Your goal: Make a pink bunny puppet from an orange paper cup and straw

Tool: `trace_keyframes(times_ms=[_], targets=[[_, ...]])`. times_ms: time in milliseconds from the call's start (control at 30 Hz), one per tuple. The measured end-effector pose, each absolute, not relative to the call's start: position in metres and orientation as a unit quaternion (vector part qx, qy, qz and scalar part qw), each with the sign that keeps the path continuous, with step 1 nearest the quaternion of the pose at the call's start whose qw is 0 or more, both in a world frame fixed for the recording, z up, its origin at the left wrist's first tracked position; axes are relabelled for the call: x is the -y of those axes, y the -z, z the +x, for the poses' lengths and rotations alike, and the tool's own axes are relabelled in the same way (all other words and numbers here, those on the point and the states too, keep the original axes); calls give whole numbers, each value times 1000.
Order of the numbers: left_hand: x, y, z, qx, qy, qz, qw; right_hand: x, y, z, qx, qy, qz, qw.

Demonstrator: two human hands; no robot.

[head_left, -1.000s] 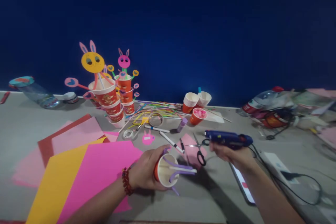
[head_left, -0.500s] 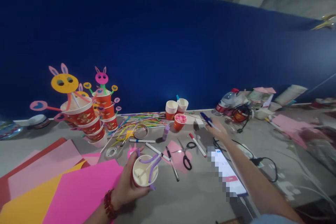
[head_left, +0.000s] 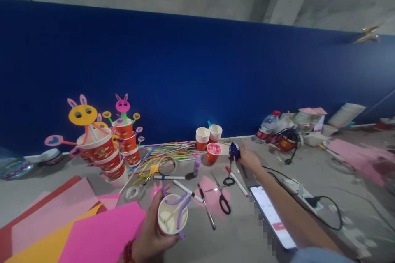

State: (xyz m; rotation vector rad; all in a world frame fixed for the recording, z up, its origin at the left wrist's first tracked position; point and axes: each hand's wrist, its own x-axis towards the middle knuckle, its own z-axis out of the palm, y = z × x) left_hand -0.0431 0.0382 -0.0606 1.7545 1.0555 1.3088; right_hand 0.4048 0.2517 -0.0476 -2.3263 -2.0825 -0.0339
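My left hand [head_left: 151, 228] is wrapped round a paper cup [head_left: 168, 230], tilted so that its pale inside faces me. Bent purple pipe cleaners [head_left: 184, 209] hang over its rim, and a thin pale stick lies inside. Stretched out to the far right, my right hand [head_left: 248, 159] is closed on what looks like a dark blue glue gun [head_left: 234, 150]; its details are blurred. Near that hand lie a red-capped marker [head_left: 237, 181] and black-handled scissors [head_left: 224, 197] on pink paper [head_left: 205, 187]. A red cup of pink pieces [head_left: 213, 154] stands left of the glue gun.
Stacked cup figures with rabbit heads [head_left: 103, 152] stand at left, behind coloured paper sheets [head_left: 101, 234]. Colourful pipe cleaners [head_left: 173, 148] lie along the blue partition [head_left: 185, 70]. A lit phone [head_left: 274, 218], cables, a power strip [head_left: 300, 193] and a plastic bottle [head_left: 267, 125] are at right.
My right hand has drawn slightly left and lower with the blue glue gun, which now points differently. The left hand keeps hold of the cup. My view has tipped upward.
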Motion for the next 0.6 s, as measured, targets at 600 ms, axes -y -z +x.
trace_keyframes(times_ms=[600], targets=[[-37,65,-46,-399,-505,685,341,-265,37,440,733,-119,-668,57]])
